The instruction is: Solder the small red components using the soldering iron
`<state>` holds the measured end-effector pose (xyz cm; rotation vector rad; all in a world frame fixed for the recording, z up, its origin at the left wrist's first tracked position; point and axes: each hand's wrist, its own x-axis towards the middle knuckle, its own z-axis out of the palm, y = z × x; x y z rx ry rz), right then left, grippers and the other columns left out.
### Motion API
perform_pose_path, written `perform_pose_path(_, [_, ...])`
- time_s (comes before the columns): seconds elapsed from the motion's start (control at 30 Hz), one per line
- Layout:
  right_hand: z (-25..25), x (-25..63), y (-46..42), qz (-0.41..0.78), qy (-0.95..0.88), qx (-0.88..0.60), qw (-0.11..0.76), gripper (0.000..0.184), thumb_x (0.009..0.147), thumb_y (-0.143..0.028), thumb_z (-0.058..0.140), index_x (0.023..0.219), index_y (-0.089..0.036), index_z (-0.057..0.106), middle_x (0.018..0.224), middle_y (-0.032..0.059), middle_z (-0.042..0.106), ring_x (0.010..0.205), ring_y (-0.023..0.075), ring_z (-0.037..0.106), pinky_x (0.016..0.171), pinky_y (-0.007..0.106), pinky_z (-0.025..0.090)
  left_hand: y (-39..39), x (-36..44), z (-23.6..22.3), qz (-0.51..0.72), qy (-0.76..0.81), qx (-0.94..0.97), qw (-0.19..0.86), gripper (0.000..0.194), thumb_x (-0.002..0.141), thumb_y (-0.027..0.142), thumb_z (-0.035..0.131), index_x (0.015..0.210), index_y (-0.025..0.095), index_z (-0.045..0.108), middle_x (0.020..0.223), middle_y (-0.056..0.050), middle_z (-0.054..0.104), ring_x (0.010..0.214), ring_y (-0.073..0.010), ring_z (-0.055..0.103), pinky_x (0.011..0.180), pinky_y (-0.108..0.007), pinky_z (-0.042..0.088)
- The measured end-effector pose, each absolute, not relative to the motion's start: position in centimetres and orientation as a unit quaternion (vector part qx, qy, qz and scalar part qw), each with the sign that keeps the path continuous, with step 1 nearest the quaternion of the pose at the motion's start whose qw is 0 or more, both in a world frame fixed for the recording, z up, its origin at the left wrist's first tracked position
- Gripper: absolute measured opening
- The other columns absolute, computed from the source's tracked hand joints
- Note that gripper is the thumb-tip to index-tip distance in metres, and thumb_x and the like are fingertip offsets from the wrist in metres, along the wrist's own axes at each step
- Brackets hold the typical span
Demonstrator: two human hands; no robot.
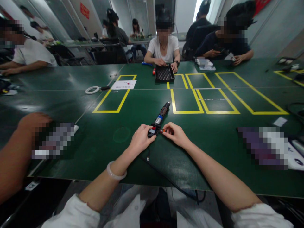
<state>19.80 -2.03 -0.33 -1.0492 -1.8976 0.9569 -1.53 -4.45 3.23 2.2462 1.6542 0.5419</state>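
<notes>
A slim power tool that looks like an electric screwdriver (pixel 162 114) lies aslant on the green table, its narrow tip pointing away to the right. Its inside parts show, with a silver and blue motor section in the middle. My left hand (pixel 140 139) is closed around its near end. Just to the right, my right hand (pixel 177 134) pinches a small red and orange piece (pixel 162 130) close against the tool's side; its exact kind is too small to make out. A black cord (pixel 163 177) runs from the near end toward the table edge, and a small ring terminal (pixel 148 159) lies beside it.
Yellow tape frames (pixel 187 112) mark the green table (pixel 114 164). A white sheet (pixel 124 84) and a cable coil (pixel 92 90) lie at the far left. Across the table, a person works at a black tray (pixel 164 74). Another person's arm (pixel 16 152) rests at the left.
</notes>
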Motion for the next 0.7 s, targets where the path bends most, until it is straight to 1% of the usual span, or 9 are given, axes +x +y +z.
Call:
perform_pose_path(0.17, [-0.2,19.9,-2.2,0.304,-0.782,-0.402,0.366,0.005,0.085,-0.020,0.061,0.088,-0.020,0.056,0.082,0.0003,0.053,0.066,0.0124,0.051,0.063,0.025,0.042,-4.9,0.0,3.0,0.202,0.563,0.786,0.156,0.033,0.079,0.032,0.064,0.111,0.020,0.061,0.105,-0.009,0.059,0.100,-0.0250,0.059,0.089,-0.039,0.049])
perform_pose_path(0.3, [-0.4,20.1,-2.2,0.266,-0.807,-0.400,0.344,0.001,0.087,-0.021,0.061,0.088,-0.021,0.060,0.088,0.0025,0.054,0.074,0.0146,0.053,0.068,0.026,0.043,-5.1,0.3,3.0,0.201,0.563,0.784,0.166,0.032,0.080,0.031,0.064,0.110,0.020,0.060,0.106,-0.010,0.058,0.101,-0.0252,0.058,0.091,-0.040,0.049])
perform_pose_path(0.37, [-0.4,20.1,-2.3,0.257,-0.809,-0.402,0.343,0.002,0.088,-0.022,0.061,0.089,-0.021,0.062,0.092,0.0037,0.055,0.076,0.0152,0.054,0.070,0.027,0.043,-5.1,0.3,2.9,0.209,0.559,0.784,0.169,0.032,0.081,0.031,0.062,0.111,0.020,0.058,0.108,-0.009,0.056,0.102,-0.0246,0.058,0.092,-0.040,0.049])
perform_pose_path(0.5, [-0.2,20.0,-2.3,0.260,-0.808,-0.406,0.340,0.004,0.088,-0.021,0.060,0.088,-0.019,0.065,0.084,0.0031,0.056,0.070,0.0145,0.054,0.066,0.027,0.043,-5.3,0.6,2.7,0.221,0.562,0.780,0.162,0.031,0.080,0.028,0.061,0.109,0.020,0.055,0.113,-0.010,0.053,0.105,-0.0244,0.057,0.093,-0.039,0.049])
perform_pose_path(0.6, [0.0,19.9,-2.5,0.258,-0.806,-0.402,0.349,0.008,0.089,-0.020,0.059,0.090,-0.019,0.067,0.085,0.0039,0.059,0.070,0.0147,0.056,0.067,0.027,0.045,-5.4,0.9,2.5,0.220,0.568,0.779,0.151,0.031,0.080,0.027,0.060,0.110,0.019,0.052,0.112,-0.010,0.051,0.104,-0.0246,0.056,0.092,-0.040,0.049])
perform_pose_path(0.7, [0.2,19.8,-2.6,0.247,-0.807,-0.405,0.353,0.011,0.089,-0.019,0.057,0.090,-0.019,0.069,0.084,0.0047,0.061,0.070,0.0151,0.057,0.067,0.028,0.045,-5.3,1.1,2.4,0.212,0.569,0.783,0.133,0.033,0.083,0.032,0.060,0.111,0.019,0.050,0.112,-0.010,0.050,0.104,-0.0253,0.056,0.090,-0.040,0.050])
